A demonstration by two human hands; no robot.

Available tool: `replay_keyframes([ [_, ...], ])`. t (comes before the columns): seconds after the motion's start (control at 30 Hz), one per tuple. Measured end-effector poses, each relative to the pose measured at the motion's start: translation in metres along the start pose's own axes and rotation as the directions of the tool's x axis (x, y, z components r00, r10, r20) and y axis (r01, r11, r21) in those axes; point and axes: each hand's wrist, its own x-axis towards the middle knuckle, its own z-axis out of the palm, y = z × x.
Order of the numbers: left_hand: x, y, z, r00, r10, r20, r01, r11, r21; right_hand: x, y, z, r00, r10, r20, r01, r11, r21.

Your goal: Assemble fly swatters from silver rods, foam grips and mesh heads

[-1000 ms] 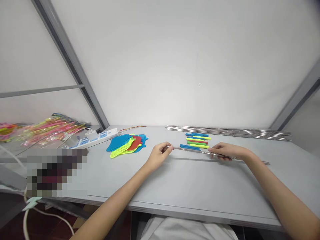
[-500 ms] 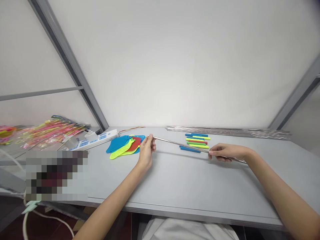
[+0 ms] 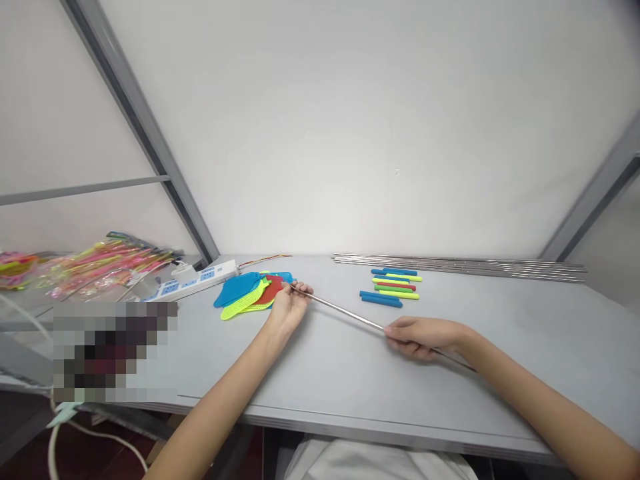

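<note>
A thin metal rod (image 3: 346, 311) slants over the table, held between my two hands. The fingers and thumb of my left hand (image 3: 290, 308) are around its far left end, palm turned up. Farther along, my right hand (image 3: 414, 337) is closed on the rod, and the rod's tail passes behind my right wrist. Right beside my left hand lies a pile of flat, perforated fly swatter heads, with a blue head (image 3: 239, 290), a yellow head (image 3: 245, 301) and a red head (image 3: 270, 291). Several coloured tube handles (image 3: 395, 288) lie beyond the rod.
A bundle of metal rods (image 3: 460, 265) lies along the wall at the back right. At the left stand a white power strip (image 3: 193, 283) and bagged colourful items (image 3: 115, 263). A blurred-out patch covers the left front of the table (image 3: 320, 417).
The rod's right part has come down and nearer to me, with my right hand moving left along with it. My left hand has dropped slightly, its palm rolled upward.
</note>
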Motion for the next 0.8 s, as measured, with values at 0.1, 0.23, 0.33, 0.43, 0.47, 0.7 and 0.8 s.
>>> replay_keyframes([
  [0.1, 0.003, 0.005, -0.003, 0.999, 0.031, -0.008, -0.031, 1.000, 0.007, 0.012, 0.002, 0.019, 0.990, 0.035, 0.135, -0.058, 0.984, 0.169],
  [0.23, 0.001, 0.007, -0.004, 0.999, 0.030, -0.044, -0.028, 0.999, 0.033, 0.015, 0.003, 0.036, 0.985, 0.031, 0.168, -0.079, 0.954, 0.290],
  [0.33, -0.003, 0.004, -0.004, 0.997, 0.051, -0.050, -0.050, 0.999, 0.012, 0.015, 0.006, 0.038, 0.985, 0.007, 0.175, -0.069, 0.933, 0.354],
  [0.43, -0.009, 0.001, -0.003, 0.993, 0.108, -0.045, -0.109, 0.993, -0.033, 0.016, 0.010, 0.035, 0.979, -0.002, 0.203, -0.079, 0.917, 0.391],
  [0.47, -0.011, 0.000, -0.003, 0.991, 0.127, -0.044, -0.130, 0.990, -0.054, 0.017, 0.011, 0.033, 0.978, -0.004, 0.210, -0.082, 0.913, 0.400],
  [0.7, -0.014, -0.009, -0.001, 0.985, 0.133, -0.111, -0.141, 0.988, -0.068, 0.019, 0.014, 0.030, 0.975, 0.001, 0.222, -0.097, 0.902, 0.420],
  [0.8, -0.014, -0.012, -0.001, 0.980, 0.149, -0.133, -0.156, 0.987, -0.043, 0.018, 0.014, 0.031, 0.978, 0.013, 0.211, -0.100, 0.908, 0.407],
])
